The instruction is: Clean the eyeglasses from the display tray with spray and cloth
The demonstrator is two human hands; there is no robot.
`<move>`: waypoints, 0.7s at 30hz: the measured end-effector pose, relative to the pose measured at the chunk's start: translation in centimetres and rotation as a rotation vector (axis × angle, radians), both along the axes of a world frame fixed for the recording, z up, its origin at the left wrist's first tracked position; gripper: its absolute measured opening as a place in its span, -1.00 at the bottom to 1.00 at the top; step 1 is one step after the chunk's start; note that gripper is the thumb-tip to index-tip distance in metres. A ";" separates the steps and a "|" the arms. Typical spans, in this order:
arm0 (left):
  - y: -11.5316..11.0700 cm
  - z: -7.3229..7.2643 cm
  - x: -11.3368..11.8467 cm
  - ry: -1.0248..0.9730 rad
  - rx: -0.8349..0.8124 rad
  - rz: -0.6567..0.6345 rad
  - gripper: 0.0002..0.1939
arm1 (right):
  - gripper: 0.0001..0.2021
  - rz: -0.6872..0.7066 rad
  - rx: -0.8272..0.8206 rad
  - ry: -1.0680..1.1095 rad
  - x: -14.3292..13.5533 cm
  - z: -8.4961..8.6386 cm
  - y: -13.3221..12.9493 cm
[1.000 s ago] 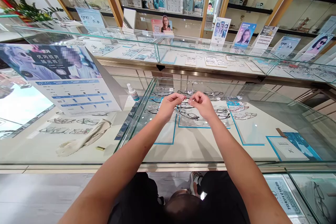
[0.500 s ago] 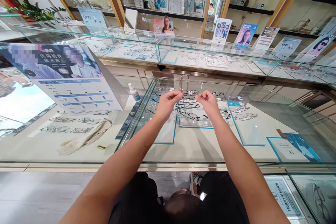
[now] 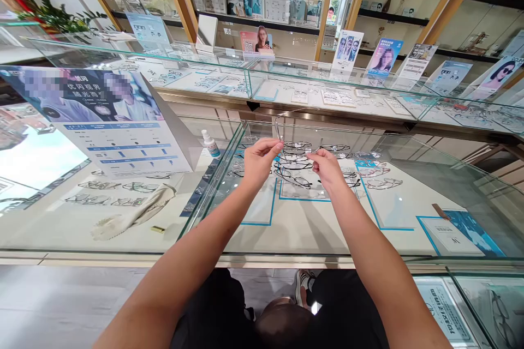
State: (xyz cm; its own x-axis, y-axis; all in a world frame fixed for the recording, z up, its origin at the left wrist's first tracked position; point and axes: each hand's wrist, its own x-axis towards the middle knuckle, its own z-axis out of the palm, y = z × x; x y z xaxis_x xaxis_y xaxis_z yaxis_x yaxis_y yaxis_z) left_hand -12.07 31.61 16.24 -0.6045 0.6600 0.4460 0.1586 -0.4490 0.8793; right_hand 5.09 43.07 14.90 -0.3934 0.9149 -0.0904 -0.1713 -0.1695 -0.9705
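Observation:
Over the glass display case I hold a thin-rimmed pair of eyeglasses [image 3: 277, 126] up in the air. My left hand [image 3: 262, 159] is closed in a pinch on one temple arm. Thumb and fingertips of my right hand [image 3: 327, 166] pinch the other temple arm, near a small white tag. The frame's front points away from me and is faint against the counter behind. Below the hands, under the glass, lie rows of dark-rimmed eyeglasses [image 3: 298, 179] on a blue-edged sheet [image 3: 307, 198].
A large folded sign [image 3: 123, 136] stands at left beside a white spray bottle [image 3: 210, 144]. A cream cloth [image 3: 135, 212] and several glasses lie near it. Another glass counter [image 3: 286, 73] with upright ad cards runs across behind. A booklet [image 3: 450, 234] lies at right.
The eyeglasses have tilted and turned, their front swinging slightly left. My right hand has dropped a little and its wrist has rotated; my left hand stays nearly in place.

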 end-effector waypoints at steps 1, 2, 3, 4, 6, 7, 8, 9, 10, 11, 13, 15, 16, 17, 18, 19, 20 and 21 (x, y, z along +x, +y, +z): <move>0.0 0.0 0.0 0.015 0.001 0.007 -0.73 | -0.37 -0.004 -0.019 0.000 -0.1 -0.1 -0.2; 0.0 -0.1 0.0 0.030 -0.003 0.012 -0.73 | -0.38 -0.008 -0.029 -0.006 -0.2 -0.2 -0.4; 0.1 -0.2 -0.1 0.045 -0.010 0.015 -0.73 | -0.40 -0.013 -0.025 -0.016 -0.3 -0.2 -0.6; 0.1 -0.2 -0.2 0.058 -0.017 0.017 -0.72 | -0.42 -0.021 -0.007 -0.027 -0.4 -0.2 -0.8; 0.2 -0.4 -0.3 0.074 -0.028 0.021 -0.70 | -0.48 -0.056 0.071 -0.039 -0.4 -0.1 -1.1; 0.2 -0.5 -0.4 0.075 -0.028 0.026 -0.70 | -0.52 -0.081 0.124 -0.038 -0.4 0.0 -1.3; 0.2 -0.5 -0.6 0.073 -0.026 0.031 -0.70 | -0.56 -0.103 0.179 -0.036 -0.4 0.2 -1.5; 0.3 -0.6 -0.7 0.069 -0.022 0.038 -0.71 | -0.60 -0.118 0.231 -0.035 -0.4 0.3 -1.7; 0.3 -0.6 -0.8 0.065 -0.018 0.046 -0.71 | -0.63 -0.123 0.277 -0.035 -0.3 0.5 -1.9; 0.3 -0.6 -0.9 0.065 -0.017 0.051 -0.72 | -0.65 -0.116 0.318 -0.037 -0.3 0.7 -2.1; 0.2 -0.6 -0.9 0.079 -0.024 0.043 -0.72 | -0.68 -0.077 0.399 -0.041 -0.3 1.1 -2.6; 0.2 -0.5 -0.8 0.119 -0.042 0.000 -0.73 | -0.70 -0.032 0.486 -0.048 -0.4 1.3 -3.1; 0.1 -0.4 -0.7 0.146 -0.054 -0.033 -0.74 | -0.71 -0.010 0.527 -0.055 -0.5 1.4 -3.3; 0.0 -0.3 -0.6 0.175 -0.067 -0.071 -0.75 | -0.72 0.009 0.562 -0.065 -0.5 1.5 -3.6; 0.0 -0.2 -0.5 0.201 -0.078 -0.106 -0.76 | -0.73 0.023 0.592 -0.076 -0.5 1.5 -3.7; -0.1 -0.1 -0.4 0.222 -0.087 -0.134 -0.77 | -0.75 0.032 0.619 -0.087 -0.6 1.6 -3.8; -0.2 0.0 -0.3 0.241 -0.094 -0.158 -0.79 | -0.77 0.037 0.641 -0.099 -0.5 1.6 -3.9; -0.3 0.1 -0.2 0.257 -0.100 -0.179 -0.81 | -0.80 0.038 0.659 -0.112 -0.5 1.6 -3.9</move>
State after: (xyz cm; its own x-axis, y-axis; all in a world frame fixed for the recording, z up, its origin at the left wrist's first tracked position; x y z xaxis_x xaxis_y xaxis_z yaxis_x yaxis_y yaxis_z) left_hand -12.27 31.32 16.33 -0.3508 0.7938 0.4968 0.3071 -0.4037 0.8618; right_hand 4.58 39.13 16.45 -0.4475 0.7785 0.4401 -0.0691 0.4605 -0.8849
